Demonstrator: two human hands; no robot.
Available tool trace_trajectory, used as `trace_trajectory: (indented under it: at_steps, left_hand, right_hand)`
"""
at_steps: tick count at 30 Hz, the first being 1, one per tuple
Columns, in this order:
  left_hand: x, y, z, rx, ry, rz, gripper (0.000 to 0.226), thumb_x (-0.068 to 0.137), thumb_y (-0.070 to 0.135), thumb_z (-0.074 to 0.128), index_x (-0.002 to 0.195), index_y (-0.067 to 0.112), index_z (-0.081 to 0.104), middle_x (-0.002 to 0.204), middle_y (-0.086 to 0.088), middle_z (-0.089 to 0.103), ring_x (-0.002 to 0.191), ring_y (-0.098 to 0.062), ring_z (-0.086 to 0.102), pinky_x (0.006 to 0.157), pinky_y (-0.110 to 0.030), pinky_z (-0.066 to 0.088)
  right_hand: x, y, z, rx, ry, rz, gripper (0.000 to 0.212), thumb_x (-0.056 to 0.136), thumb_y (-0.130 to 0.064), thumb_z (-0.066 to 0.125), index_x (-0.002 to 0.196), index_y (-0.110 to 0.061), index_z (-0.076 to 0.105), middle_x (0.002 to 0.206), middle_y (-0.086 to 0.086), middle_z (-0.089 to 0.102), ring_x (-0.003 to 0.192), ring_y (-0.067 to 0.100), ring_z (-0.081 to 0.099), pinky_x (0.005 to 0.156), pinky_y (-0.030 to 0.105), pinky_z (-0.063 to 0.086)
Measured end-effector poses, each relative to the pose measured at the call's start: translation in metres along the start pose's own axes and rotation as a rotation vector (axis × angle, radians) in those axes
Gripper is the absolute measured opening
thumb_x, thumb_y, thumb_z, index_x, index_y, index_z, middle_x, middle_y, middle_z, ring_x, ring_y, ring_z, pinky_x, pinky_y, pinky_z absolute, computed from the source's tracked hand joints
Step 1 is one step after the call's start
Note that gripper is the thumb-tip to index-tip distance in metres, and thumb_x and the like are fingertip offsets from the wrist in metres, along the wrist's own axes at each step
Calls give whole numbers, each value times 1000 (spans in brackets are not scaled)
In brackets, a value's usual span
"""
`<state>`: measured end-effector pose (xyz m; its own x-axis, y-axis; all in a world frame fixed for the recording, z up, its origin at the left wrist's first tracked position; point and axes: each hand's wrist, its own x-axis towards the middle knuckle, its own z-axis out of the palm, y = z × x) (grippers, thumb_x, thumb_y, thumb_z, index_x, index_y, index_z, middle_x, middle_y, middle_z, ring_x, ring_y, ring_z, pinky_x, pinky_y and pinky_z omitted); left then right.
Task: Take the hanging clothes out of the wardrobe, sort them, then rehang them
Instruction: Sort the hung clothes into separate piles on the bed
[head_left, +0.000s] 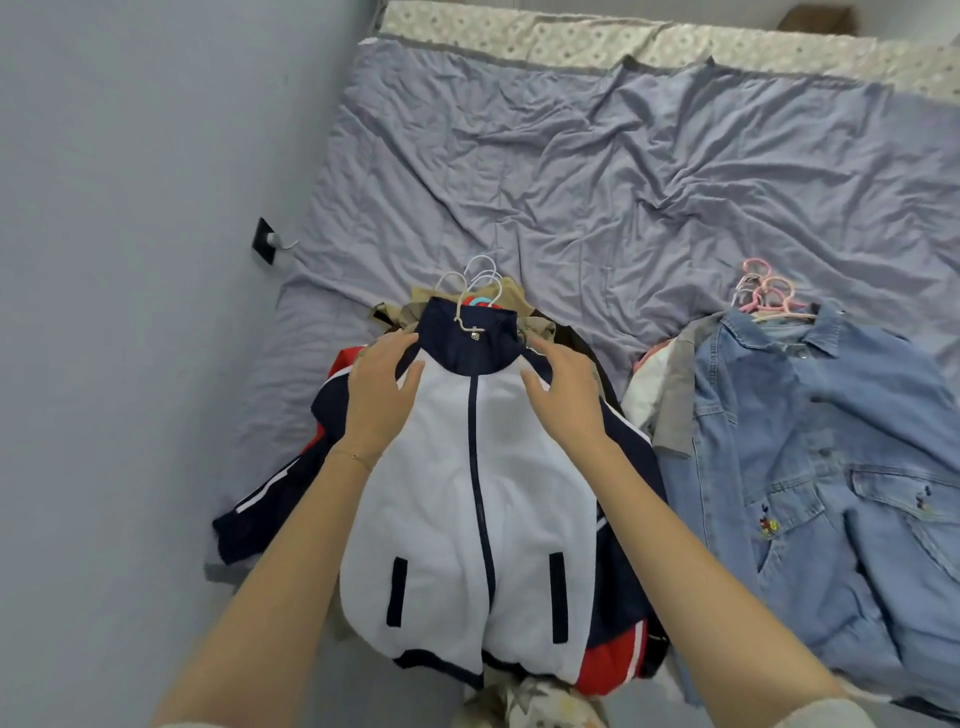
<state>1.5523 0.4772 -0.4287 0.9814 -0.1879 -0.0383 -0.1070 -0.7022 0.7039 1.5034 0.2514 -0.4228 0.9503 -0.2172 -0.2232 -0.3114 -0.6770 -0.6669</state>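
Observation:
A white and navy zip jacket (467, 499) on a white hanger (470, 299) lies on top of a pile of clothes on the bed, with red, navy and tan garments under it. My left hand (382, 395) rests on the jacket's left shoulder, fingers straight. On the right shoulder lies my right hand (563, 392), fingers spread and relaxed. A second pile to the right has a blue denim shirt (810, 467) on top, on pink hangers (766, 293).
The bed (597, 171) has a wrinkled grey-blue sheet, bare beyond the two piles. A patterned pillow strip (571, 39) runs along the far edge. A pale wall (130, 260) with a black socket (264, 241) borders the bed on the left.

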Motion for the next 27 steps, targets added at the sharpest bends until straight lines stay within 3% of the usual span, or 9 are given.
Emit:
trace_trajectory:
  at_steps: [4,12,16,20,23,27]
  left_hand:
    - [-51,24,-23,-33,37,30,39,97,12,56,135,8,55,137,-5,57,129,-22,50,108,-47,39]
    - [-137,71,-19,35,-12,160,42,99,21,55,140,13,50,148,-6,47,141,-24,37,115,-52,26]
    - [-156,98,-1,9,-65,170,43,101,25,52,143,17,47,152,-3,41,143,-22,33,117,-50,23]
    - [-171,127,16,-4,-111,195,43,101,25,52,142,16,47,152,-3,40,144,-24,31,118,-47,23]
    - [-180,150,31,-20,-150,227,44,101,24,52,143,15,46,150,-4,43,143,-25,33,117,-47,25]
    - [-183,184,57,-30,-165,242,44,100,23,53,142,10,47,148,-6,46,141,-26,37,116,-47,27]
  right_hand:
    - [-69,-10,-17,-9,34,-36,46,96,-20,57,141,-12,48,141,5,51,134,25,40,112,40,32]
    - [-198,-5,-44,-13,177,-26,47,96,-18,58,142,-14,47,142,4,50,133,24,40,112,38,32]
    - [-223,9,-62,-15,204,18,47,95,-17,57,142,-14,48,141,3,52,132,24,43,110,41,34]
    - [-242,23,-89,-21,259,60,38,93,-15,56,132,-12,54,127,6,58,121,28,48,103,40,39]
    - [-252,35,-112,-6,309,83,41,94,-12,59,134,-9,53,132,8,56,125,28,45,106,33,32]
    - [-254,61,-145,-16,324,114,46,96,-15,58,141,-11,48,143,7,49,134,26,38,112,36,28]
